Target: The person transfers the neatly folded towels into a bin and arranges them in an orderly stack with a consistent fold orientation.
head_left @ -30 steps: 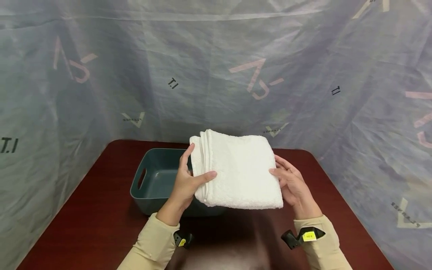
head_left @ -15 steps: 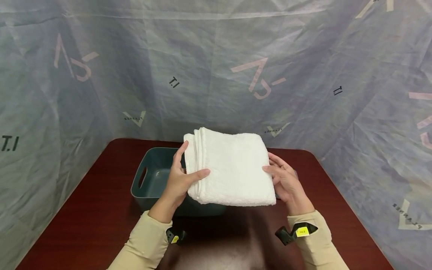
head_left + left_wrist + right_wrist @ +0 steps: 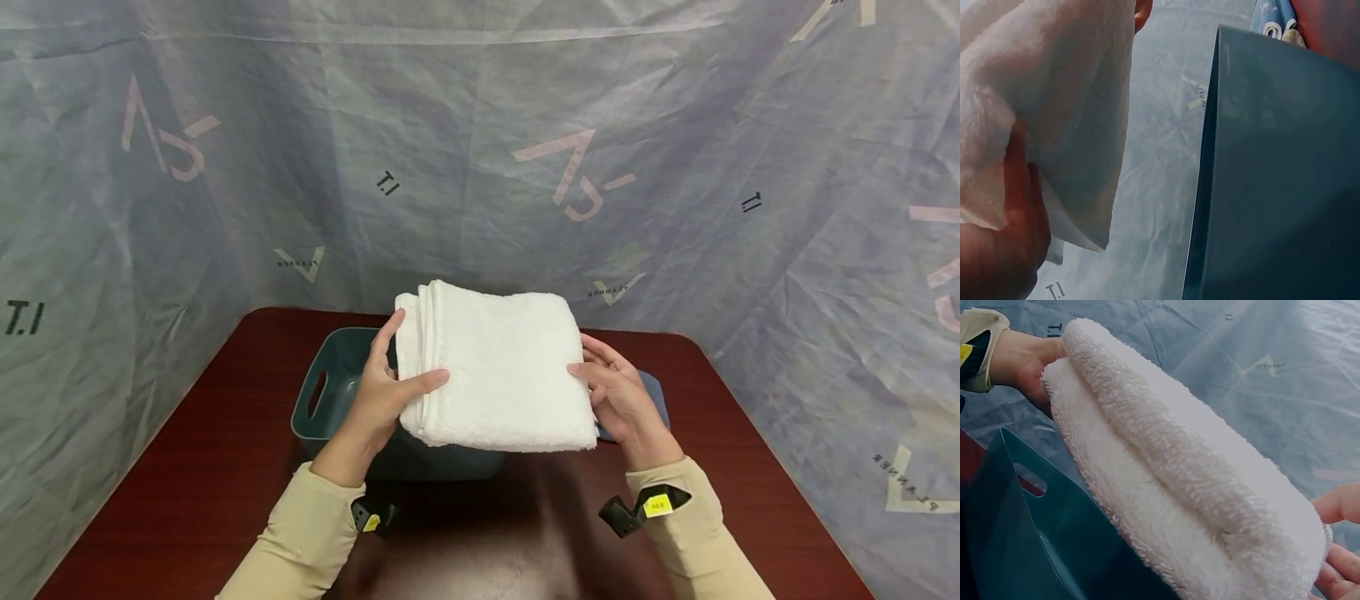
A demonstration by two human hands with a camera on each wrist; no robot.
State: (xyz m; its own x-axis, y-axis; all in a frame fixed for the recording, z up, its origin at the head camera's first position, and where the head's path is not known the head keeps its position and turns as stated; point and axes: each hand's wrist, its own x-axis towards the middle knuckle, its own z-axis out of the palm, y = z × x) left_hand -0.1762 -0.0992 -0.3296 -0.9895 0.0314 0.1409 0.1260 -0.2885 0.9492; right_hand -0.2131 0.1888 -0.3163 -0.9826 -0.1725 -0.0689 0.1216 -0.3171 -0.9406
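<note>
Holding a folded towel [image 3: 510, 371] up, partly overlapping the bin [image 3: 442, 467] in the head view.
Gripped by the left hand [image 3: 378, 392] at about nine o'clock and pinched by the right hand [image 3: 618, 404] at about three, with the bin toward eight and a blue cloth [image 3: 655, 398] toward four. Could splay along the layered left edge from a slack left grip, or catch on the bin from tilting low.

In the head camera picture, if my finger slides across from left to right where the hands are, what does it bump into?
The handle end of the green tub, the left hand, the white towel, the right hand, the blue cloth.
</note>
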